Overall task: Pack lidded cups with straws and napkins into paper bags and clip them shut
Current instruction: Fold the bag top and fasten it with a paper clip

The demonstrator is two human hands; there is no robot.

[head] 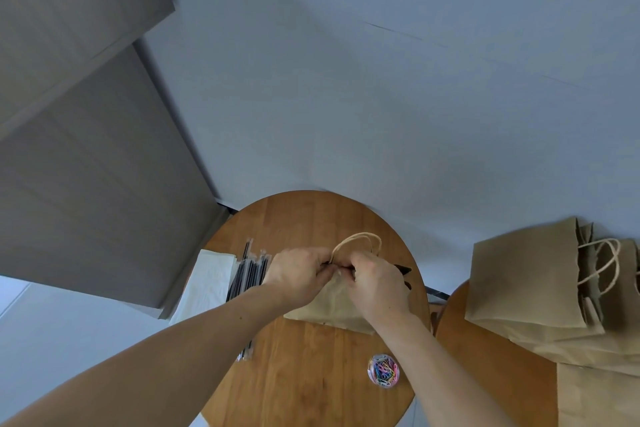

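Room: a pale blue-grey wall (381,97) fills the background, with grey panels (86,149) on the left side.
Worktop: a round wooden worktop (304,374) sits against the wall; a second wooden worktop (485,374) stands just beside it on the right.
Paper bag: a brown paper bag (332,302) stands near the middle of the round worktop, between the two forearms, with its top gathered up.
Handles: the bag's twine handles (356,239) loop up just behind the hands.
Left hand: the left hand (294,274) has its fingers curled and pinches the top edge of the bag from the left.
Right hand: the right hand (377,284) grips the same top edge from the right, its knuckles close to the left hand's.
Dark object: a black thing (403,269) pokes out past the right hand; I cannot tell what it is.
Straws: wrapped black straws (249,270) lie in a bundle left of the bag, partly under the left forearm.
Napkins: white napkins (207,281) lie at the worktop's left edge, touching the straws.
Paper clips: a small round clear tub of coloured paper clips (383,370) sits near the front right of the round worktop, apart from the bag.
Spare bags: a stack of flat paper bags (526,284) with twine handles lies on the second worktop.
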